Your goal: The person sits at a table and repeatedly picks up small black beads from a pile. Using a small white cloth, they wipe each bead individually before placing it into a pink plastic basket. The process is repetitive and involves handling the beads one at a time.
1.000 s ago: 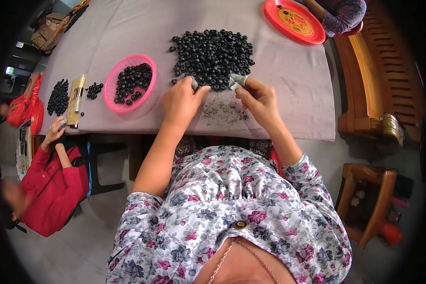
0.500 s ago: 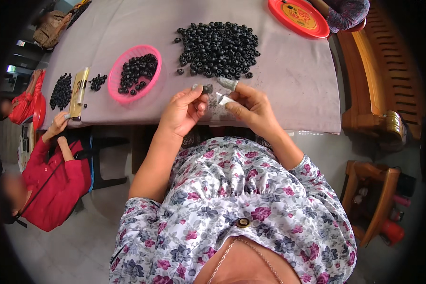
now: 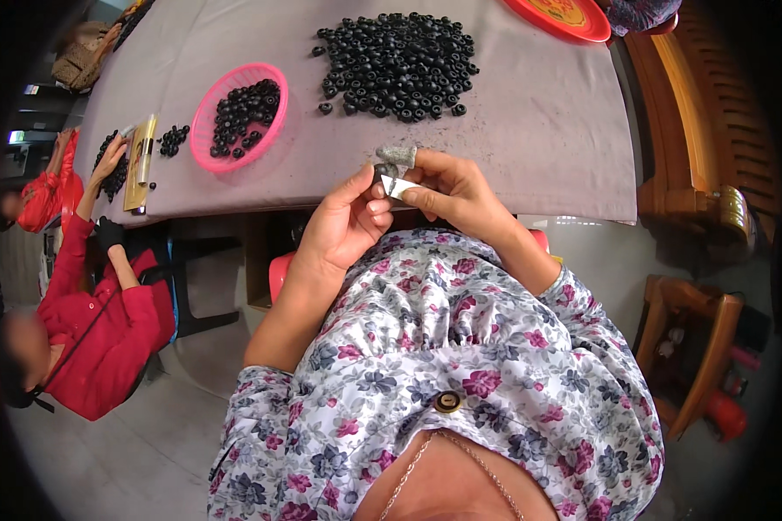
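My left hand [image 3: 343, 221] pinches a black bead [image 3: 380, 172] between thumb and fingers, just off the table's near edge. My right hand [image 3: 462, 195] grips a small, flat white piece [image 3: 397, 188] with a dark thin edge, whose kind I cannot make out. Its tip meets the bead or lies right beside it. A grey speckled finger cover [image 3: 397, 156] sits on my right index finger, above the bead. Beyond both hands, a broad pile of black beads [image 3: 400, 69] lies on the cloth. More beads fill part of a pink basket [image 3: 202, 122] to the left.
The table has a mauve-grey cloth [image 3: 530, 148] with dark crumbs on it. A red tray [image 3: 573, 26] stands far right. At left, a person in red [image 3: 104, 339] reaches toward a smaller bead pile [image 3: 113, 178] beside a gold box [image 3: 139, 174]. A wooden bench [image 3: 678, 113] flanks the right side.
My hands have come together, bringing the white piece to the bead. The whole view has shifted slightly. The person in red has stretched a hand forward to the beads at left.
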A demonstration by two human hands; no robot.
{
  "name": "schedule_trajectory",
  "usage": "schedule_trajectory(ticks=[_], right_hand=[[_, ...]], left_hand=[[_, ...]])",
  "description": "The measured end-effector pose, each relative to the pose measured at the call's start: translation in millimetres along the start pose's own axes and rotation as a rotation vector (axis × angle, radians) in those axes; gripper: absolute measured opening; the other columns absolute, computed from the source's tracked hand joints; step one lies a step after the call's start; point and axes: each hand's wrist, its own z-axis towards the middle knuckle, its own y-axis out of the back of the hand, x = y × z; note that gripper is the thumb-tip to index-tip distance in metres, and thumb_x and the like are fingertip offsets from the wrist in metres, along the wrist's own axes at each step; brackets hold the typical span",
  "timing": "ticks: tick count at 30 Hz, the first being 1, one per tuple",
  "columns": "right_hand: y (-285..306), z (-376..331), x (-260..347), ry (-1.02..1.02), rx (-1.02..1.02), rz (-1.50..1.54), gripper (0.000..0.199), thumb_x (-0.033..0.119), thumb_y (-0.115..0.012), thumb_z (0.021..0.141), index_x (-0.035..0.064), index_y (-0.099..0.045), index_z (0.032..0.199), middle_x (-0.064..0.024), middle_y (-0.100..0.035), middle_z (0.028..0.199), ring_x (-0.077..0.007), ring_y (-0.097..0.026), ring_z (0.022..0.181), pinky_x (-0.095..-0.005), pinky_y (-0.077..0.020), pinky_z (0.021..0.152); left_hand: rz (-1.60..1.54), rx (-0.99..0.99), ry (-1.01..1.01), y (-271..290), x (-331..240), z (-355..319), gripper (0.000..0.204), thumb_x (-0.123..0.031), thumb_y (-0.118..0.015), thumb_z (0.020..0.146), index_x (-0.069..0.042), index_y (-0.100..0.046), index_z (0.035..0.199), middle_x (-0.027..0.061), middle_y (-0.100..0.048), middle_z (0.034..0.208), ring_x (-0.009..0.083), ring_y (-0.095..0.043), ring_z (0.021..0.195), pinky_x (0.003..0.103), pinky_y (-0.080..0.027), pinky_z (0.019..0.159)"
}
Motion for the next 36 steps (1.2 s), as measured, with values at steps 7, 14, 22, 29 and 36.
schedule_trajectory(ticks=[7,14,22,29,36], right_hand=[[15,3,-11,-0.005,0.121,0.062,0.019,0.013,-0.065,0.090,0.0003,-0.064,0.104,0.0010,-0.061,0.080,-0.0034,-0.049,0.063,-0.0194,-0.0386,0.053],[19,4,-7,-0.016,0.152,0.111,0.021,0.017,-0.066,0.089,-0.0005,-0.065,0.101,0.0009,-0.059,0.074,-0.0035,-0.046,0.057,-0.0191,-0.0344,0.049],[24,2,-8,-0.023,0.173,0.150,0.028,0.014,-0.064,0.090,-0.0026,-0.064,0.113,0.0007,-0.063,0.079,-0.0026,-0.044,0.057,-0.0188,-0.0333,0.049],[26,4,-8,-0.018,0.186,0.137,0.015,0.014,-0.064,0.091,-0.0007,-0.064,0.095,0.0018,-0.060,0.074,-0.0029,-0.046,0.056,-0.0190,-0.0352,0.049],[26,5,-8,-0.017,0.198,0.154,0.014,0.014,-0.064,0.091,0.0000,-0.066,0.094,0.0020,-0.060,0.073,-0.0032,-0.047,0.057,-0.0189,-0.0363,0.049]], left_hand=[[0.076,0.037,0.001,1,2,0,0.018,-0.024,-0.062,0.093,-0.006,-0.060,0.091,0.0011,-0.058,0.076,0.0119,-0.053,0.064,0.026,-0.044,0.059],[0.195,0.051,-0.079,-1,6,-2,0.021,-0.025,-0.058,0.096,-0.006,-0.060,0.088,0.0031,-0.059,0.076,0.0134,-0.053,0.064,0.027,-0.042,0.059],[0.199,0.021,-0.086,-5,9,-2,0.021,-0.025,-0.057,0.096,-0.005,-0.060,0.088,0.0034,-0.059,0.076,0.0133,-0.053,0.063,0.027,-0.042,0.059],[0.249,0.038,-0.119,-4,11,-3,0.022,-0.027,-0.057,0.096,-0.006,-0.059,0.089,0.0033,-0.059,0.076,0.0132,-0.053,0.063,0.027,-0.042,0.059],[0.250,0.023,-0.129,-5,12,-2,0.022,-0.027,-0.057,0.097,-0.006,-0.059,0.089,0.0032,-0.059,0.076,0.0134,-0.053,0.064,0.028,-0.042,0.059]])
